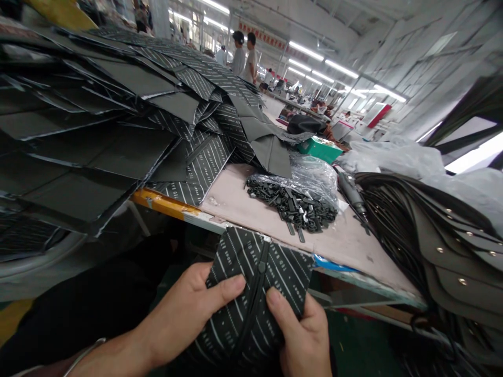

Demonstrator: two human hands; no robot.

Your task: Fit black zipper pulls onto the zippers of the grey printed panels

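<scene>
Between my two hands is a black fabric panel (288, 272) with white diagonal stripes and lettering, a dark zipper (257, 283) running up its middle. A zipper pull lies near the upper end of the zipper. My left hand (196, 298) grips the left side, thumb flat on the front and fingers hidden behind. On the right side, my right hand (302, 330) pinches the panel with its thumb on the front. The panel's top edge is close to the table's front edge; its lower end runs out of view. Just beyond lies a heap of black zipper pulls (294, 204) in clear plastic.
Large stacks of dark fabric panels (118, 152) cover the left side and overhang the table (231, 193). A handheld tool (351, 193) and a green box (320, 149) sit farther back. Brown pieces with metal snaps (440, 225) hang over the right edge. People (243, 57) stand in the background.
</scene>
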